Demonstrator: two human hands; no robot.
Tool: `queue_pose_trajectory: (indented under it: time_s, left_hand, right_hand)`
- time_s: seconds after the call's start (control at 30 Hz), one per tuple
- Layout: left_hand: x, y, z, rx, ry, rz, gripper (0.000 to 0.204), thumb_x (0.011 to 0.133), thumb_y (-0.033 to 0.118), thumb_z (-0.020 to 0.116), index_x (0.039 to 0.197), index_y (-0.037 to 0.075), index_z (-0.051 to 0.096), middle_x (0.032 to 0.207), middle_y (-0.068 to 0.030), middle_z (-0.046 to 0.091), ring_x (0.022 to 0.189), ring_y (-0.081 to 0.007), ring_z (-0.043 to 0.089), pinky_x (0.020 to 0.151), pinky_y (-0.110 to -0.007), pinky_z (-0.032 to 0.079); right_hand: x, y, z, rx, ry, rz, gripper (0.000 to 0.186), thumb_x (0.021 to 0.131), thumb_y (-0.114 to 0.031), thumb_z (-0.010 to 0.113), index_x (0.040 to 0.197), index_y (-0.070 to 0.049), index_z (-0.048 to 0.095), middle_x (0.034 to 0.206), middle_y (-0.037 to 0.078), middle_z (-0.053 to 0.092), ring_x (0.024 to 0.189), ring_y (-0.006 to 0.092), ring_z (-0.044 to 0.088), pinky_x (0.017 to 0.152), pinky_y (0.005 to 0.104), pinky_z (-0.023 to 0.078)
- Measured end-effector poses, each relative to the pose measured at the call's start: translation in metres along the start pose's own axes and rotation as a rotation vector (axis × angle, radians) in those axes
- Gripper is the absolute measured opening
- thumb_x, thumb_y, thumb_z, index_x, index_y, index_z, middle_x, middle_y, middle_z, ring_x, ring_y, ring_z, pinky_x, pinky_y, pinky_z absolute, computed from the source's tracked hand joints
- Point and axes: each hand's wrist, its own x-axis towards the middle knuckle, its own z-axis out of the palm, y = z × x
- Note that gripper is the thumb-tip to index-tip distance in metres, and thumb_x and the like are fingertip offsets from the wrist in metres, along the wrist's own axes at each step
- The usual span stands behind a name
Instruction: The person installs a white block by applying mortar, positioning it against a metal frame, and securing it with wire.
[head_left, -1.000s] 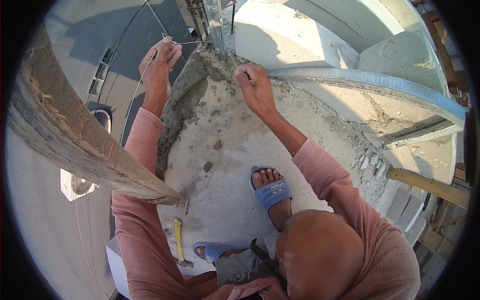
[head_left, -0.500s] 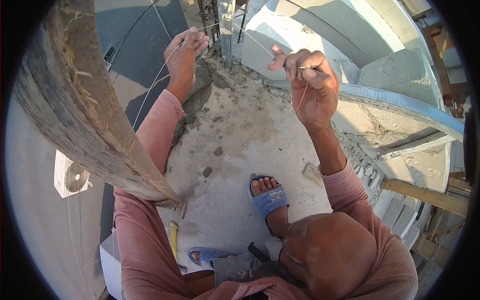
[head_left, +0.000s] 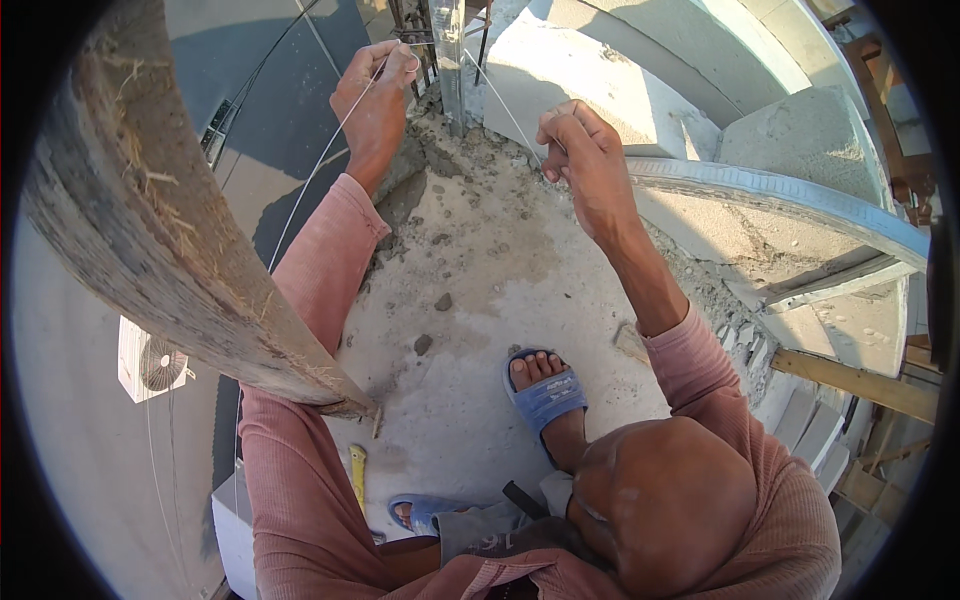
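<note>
My left hand (head_left: 372,108) pinches a thin pale string (head_left: 325,158) just left of an upright metal post (head_left: 449,70). From that hand the string trails down along my left sleeve, and it also runs across to the post. To the post's right, a taut length slants down to my right hand (head_left: 585,160), whose fingers are curled closed on it. The back of this hand faces me, so the string inside its grip is mostly hidden. Thin dark steel bars (head_left: 415,30) stand behind the post.
A thick rough wooden beam (head_left: 190,260) rises beside my left arm. Pale blocks (head_left: 600,85) and a long curved metal-edged bar (head_left: 790,192) lie at the right. On the dusty slab (head_left: 470,330) are rubble and a yellow-handled tool (head_left: 358,475). A drop shows at left, with a fan unit (head_left: 155,360) below.
My right hand has turned from palm-side to back-side view and moved left and slightly down, pulling its string length steeper. My left hand has shifted slightly up toward the post.
</note>
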Motion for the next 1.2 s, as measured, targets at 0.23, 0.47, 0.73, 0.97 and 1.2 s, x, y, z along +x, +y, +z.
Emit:
queue_pose_trajectory:
  time_s: [0.23,0.47,0.73,0.97,1.2]
  left_hand:
    - [-0.001,0.006,-0.003,0.059,-0.002,0.004,0.025,0.099,0.018,0.071,0.110,-0.005,0.071,0.098,-0.0099,0.076,0.090,-0.0118,0.072,0.086,-0.025,0.059]
    - [0.004,0.010,-0.017,0.160,-0.076,0.107,0.029,0.101,0.026,0.066,0.112,-0.001,0.072,0.096,-0.0078,0.078,0.089,-0.0126,0.073,0.085,-0.025,0.053]
    - [0.010,0.016,-0.023,0.175,-0.165,0.048,0.026,0.100,0.020,0.067,0.113,-0.003,0.071,0.098,-0.0084,0.075,0.093,-0.0126,0.072,0.087,-0.026,0.057]
    - [0.013,0.018,-0.020,0.216,-0.155,0.017,0.026,0.100,0.021,0.068,0.112,-0.002,0.071,0.097,-0.0082,0.074,0.091,-0.0112,0.071,0.085,-0.025,0.057]
    - [0.011,0.020,-0.011,0.147,-0.268,0.170,0.031,0.101,0.026,0.070,0.116,-0.002,0.071,0.102,-0.0053,0.074,0.094,-0.0110,0.068,0.090,-0.025,0.054]
  right_hand:
    - [0.001,-0.008,0.002,0.049,-0.044,0.011,0.013,0.096,-0.019,0.059,0.089,-0.009,0.059,0.085,0.000,0.055,0.060,0.0067,0.038,0.063,0.0281,0.041]
    - [0.004,-0.011,-0.001,-0.039,-0.032,-0.024,0.017,0.096,-0.022,0.059,0.085,-0.009,0.058,0.084,0.000,0.056,0.060,0.0070,0.038,0.063,0.0286,0.042]
    - [0.005,-0.014,-0.005,-0.017,-0.043,-0.035,0.017,0.096,-0.023,0.058,0.085,-0.009,0.059,0.085,0.001,0.056,0.062,0.0071,0.038,0.065,0.0294,0.043]
    - [0.005,-0.016,-0.005,-0.005,-0.052,-0.044,0.016,0.096,-0.022,0.057,0.087,-0.009,0.060,0.087,0.001,0.057,0.062,0.0072,0.038,0.065,0.0296,0.043]
    - [0.003,-0.018,-0.007,-0.069,-0.072,0.017,0.019,0.097,-0.025,0.059,0.087,-0.009,0.060,0.083,0.000,0.056,0.060,0.0071,0.039,0.062,0.0276,0.040]
